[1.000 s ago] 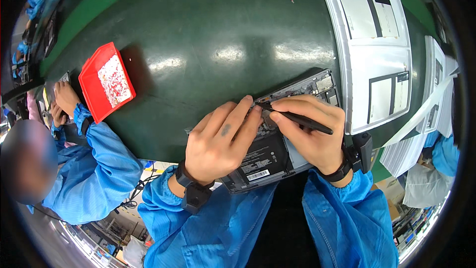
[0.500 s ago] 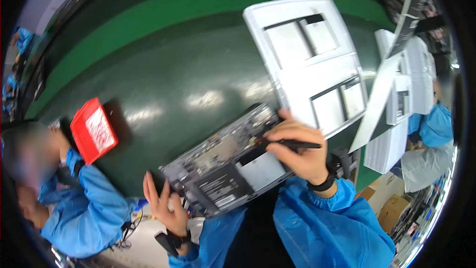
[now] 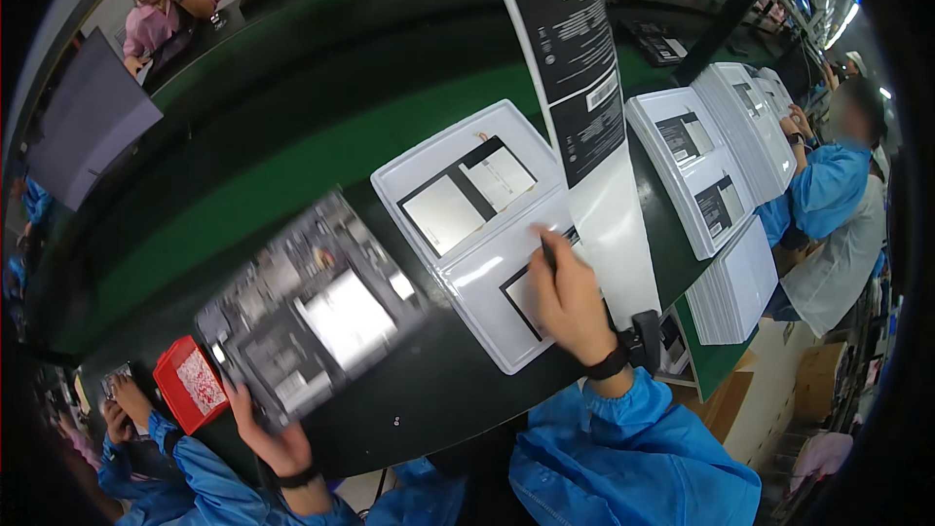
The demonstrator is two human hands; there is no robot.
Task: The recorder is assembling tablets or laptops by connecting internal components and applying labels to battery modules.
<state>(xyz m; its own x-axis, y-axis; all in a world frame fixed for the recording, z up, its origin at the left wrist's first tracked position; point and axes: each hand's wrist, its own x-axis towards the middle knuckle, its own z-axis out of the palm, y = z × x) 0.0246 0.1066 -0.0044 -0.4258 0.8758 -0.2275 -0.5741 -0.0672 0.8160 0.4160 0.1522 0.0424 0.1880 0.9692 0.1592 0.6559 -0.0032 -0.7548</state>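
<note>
Touching the laptop (image 3: 310,307) at left, grip unclear from here, is the left hand (image 3: 276,438); right of the laptop, the right hand (image 3: 572,304) clasps a black tool (image 3: 549,257) over a tray (image 3: 477,282).

Electronics assembly workshop. Beyond the left hand (image 3: 278,443), an opened laptop base (image 3: 292,312); around both hands, a long green bench (image 3: 450,385). Beneath the right hand (image 3: 568,300), a white tray (image 3: 467,282) of flat packs (image 3: 443,214); to its right, stacked trays (image 3: 726,292) and a worker in blue (image 3: 838,180). Far beyond the left hand, a worker in pink (image 3: 151,29).
</note>
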